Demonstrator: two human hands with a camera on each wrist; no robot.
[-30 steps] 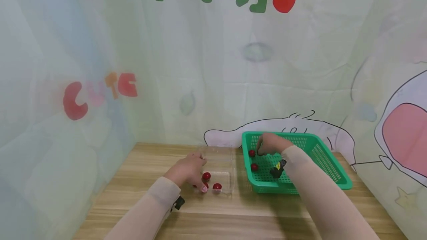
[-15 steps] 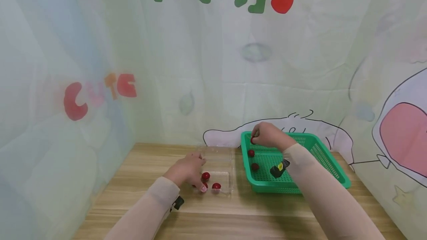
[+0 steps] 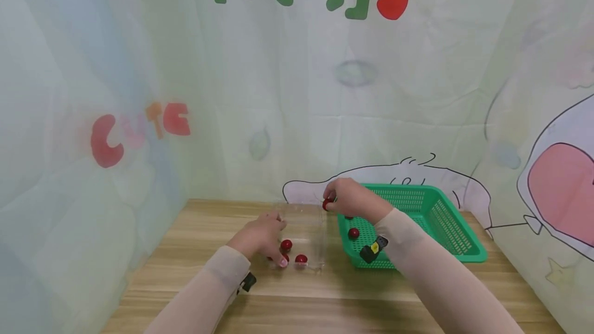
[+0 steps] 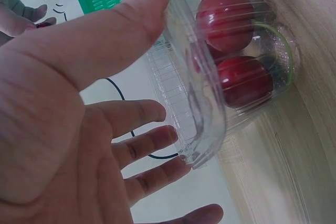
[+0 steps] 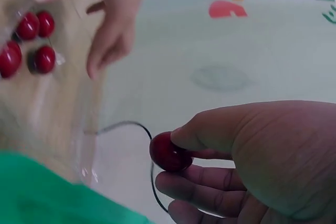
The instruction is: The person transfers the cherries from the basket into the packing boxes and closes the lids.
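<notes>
My right hand point(image 3: 355, 199) pinches a dark red cherry point(image 5: 169, 152) between thumb and fingertips, above the gap between a clear plastic box and a green basket. The clear box point(image 3: 323, 244) stands on the table with its lid folded back. Inside it lie several cherries point(image 3: 286, 245); a green stem point(image 4: 283, 43) shows in the left wrist view. At the box's left side is my left hand point(image 3: 260, 237), its thumb point(image 4: 134, 19) along the rim and its other fingers spread, some tips at the box's edge. Two cherries point(image 3: 353, 233) show in the basket, one partly behind my right hand.
The green perforated basket point(image 3: 478, 255) sits to the right of the box, partly beneath my right forearm. Both stand on a wood-grain table point(image 3: 297, 303). A printed cloth point(image 3: 297, 92) hangs right behind and along both sides.
My right hand has risen out of the green basket with a cherry pinched in it, then shifted left past the basket's rim towards the box. The left hand keeps its place.
</notes>
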